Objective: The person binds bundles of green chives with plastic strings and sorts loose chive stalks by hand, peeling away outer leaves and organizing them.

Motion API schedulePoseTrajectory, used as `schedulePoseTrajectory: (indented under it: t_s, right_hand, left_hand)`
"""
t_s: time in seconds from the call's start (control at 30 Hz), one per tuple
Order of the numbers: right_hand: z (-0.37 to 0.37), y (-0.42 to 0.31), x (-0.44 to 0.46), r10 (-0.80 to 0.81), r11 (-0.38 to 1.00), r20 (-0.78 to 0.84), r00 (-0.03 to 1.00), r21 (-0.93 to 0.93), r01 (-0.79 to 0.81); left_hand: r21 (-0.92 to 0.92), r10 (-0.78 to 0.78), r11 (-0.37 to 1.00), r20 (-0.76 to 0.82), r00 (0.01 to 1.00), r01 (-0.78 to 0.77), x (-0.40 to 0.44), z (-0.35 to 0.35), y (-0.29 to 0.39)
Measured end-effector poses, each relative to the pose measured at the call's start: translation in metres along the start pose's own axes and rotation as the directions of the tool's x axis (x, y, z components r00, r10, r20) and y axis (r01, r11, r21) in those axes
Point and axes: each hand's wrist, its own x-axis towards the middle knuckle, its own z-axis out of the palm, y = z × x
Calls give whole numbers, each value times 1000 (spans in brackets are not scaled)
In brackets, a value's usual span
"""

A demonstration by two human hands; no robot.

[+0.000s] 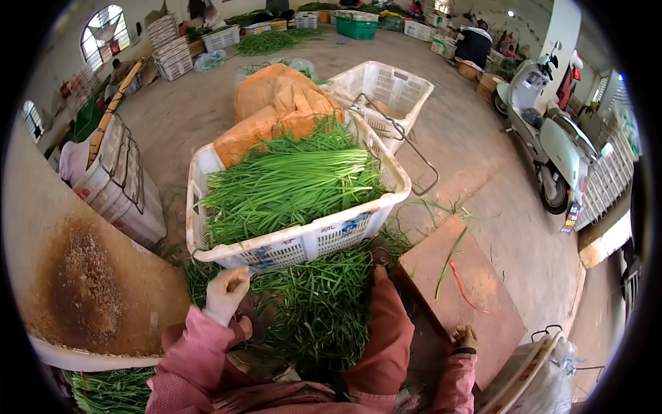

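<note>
My left hand [226, 294], in a pale glove, is held just below the front left corner of a white plastic crate [303, 243]. Its fingers are curled closed, with nothing showing in them. A thick bunch of long green garlic chives [296, 176] fills the crate. My right hand [465, 336] is at the near part of a brown board [458, 290], fingers curled in; whatever they may hold is hidden. On that board lie a red strip [463, 286] and a few green stalks [447, 265]. Loose green leaves [314, 303] cover the floor between my legs.
An orange sack [286, 96] drapes over the crate's back. Behind stands another white crate [393, 86] with a metal hook [420, 162]. A tan curved surface [103, 290] is at left, a scooter [552, 134] at right. Several people work at the back among crates.
</note>
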Motion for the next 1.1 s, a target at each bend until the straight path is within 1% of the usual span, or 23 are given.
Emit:
schedulePoseTrajectory:
  t_s: [0.03,0.07,0.13,0.17,0.2,0.23,0.27,0.3,0.37,0.4,0.43,0.47,0.5,0.53,0.57,0.63,0.7,0.83,0.9,0.97,1.03,1.07,1.1]
  right_hand:
    - [21,-14,-23,-110,986,14,994,-122,111]
    - [42,-21,-40,-109,987,14,994,-120,110]
    - [92,-36,-73,-409,876,238,881,-168,452]
    - [129,-48,-107,-397,893,272,876,-104,437]
    - [160,-45,-130,-375,926,324,869,94,365]
    - [181,-34,-137,-466,879,476,746,151,453]
    - [201,-24,-146,-496,791,574,652,-12,612]
    - [230,-43,-191,-503,750,681,532,38,660]
    - [255,-6,-202,-351,825,809,472,30,564]
    - [261,16,-202,-383,726,845,373,26,687]
    - [261,23,-208,-271,790,897,350,0,613]
    - [264,27,-207,-254,599,933,256,-56,798]
    - [259,24,-207,4,539,966,259,-220,813]
    - [264,-1,-218,299,437,899,320,-427,792]
    - [260,11,-209,284,436,901,329,-427,792]
    - [255,21,-192,271,471,896,353,-443,763]
    - [254,22,-181,268,505,886,379,-464,728]
    - [247,19,-162,282,546,859,428,-510,664]
    - [239,16,-158,304,582,853,425,-519,626]
    - [236,6,-159,339,611,849,406,-527,591]
    - [238,-11,-160,363,661,857,365,-513,547]
    - [243,-22,-160,320,732,885,337,-457,506]
    - [251,-34,-154,144,856,938,315,-278,437]
  left_hand:
    - [100,202,975,-23,979,-198,18,4,5]
    - [203,399,899,-20,917,-387,39,11,12]
    - [224,373,890,148,916,-398,80,29,32]
    - [435,430,752,246,869,-495,98,38,60]
    - [476,440,704,290,850,-527,115,54,68]
    - [511,408,678,335,849,-528,136,70,74]
    - [502,434,660,352,829,-559,159,87,70]
    - [502,469,652,323,822,-568,179,106,66]
    - [596,460,554,363,810,-582,221,140,56]
    - [643,431,508,386,816,-573,237,155,52]
    - [688,399,457,408,821,-564,251,169,49]
    - [714,383,413,426,819,-565,261,179,49]
    - [752,311,370,452,836,-545,270,190,48]
    - [756,312,344,468,827,-557,283,200,42]
    - [758,319,320,479,818,-569,297,210,40]
    - [774,219,263,534,817,-576,325,223,38]
    - [760,106,272,586,803,-590,351,230,36]
    - [691,-115,503,649,752,-519,394,235,20]
    - [733,-182,473,625,759,-490,397,231,29]
    - [721,-161,484,630,760,-495,390,226,32]
    - [632,-100,658,612,785,-409,382,215,38]
    - [574,31,710,553,833,-408,381,210,29]
    - [497,40,790,543,839,-360,379,202,28]
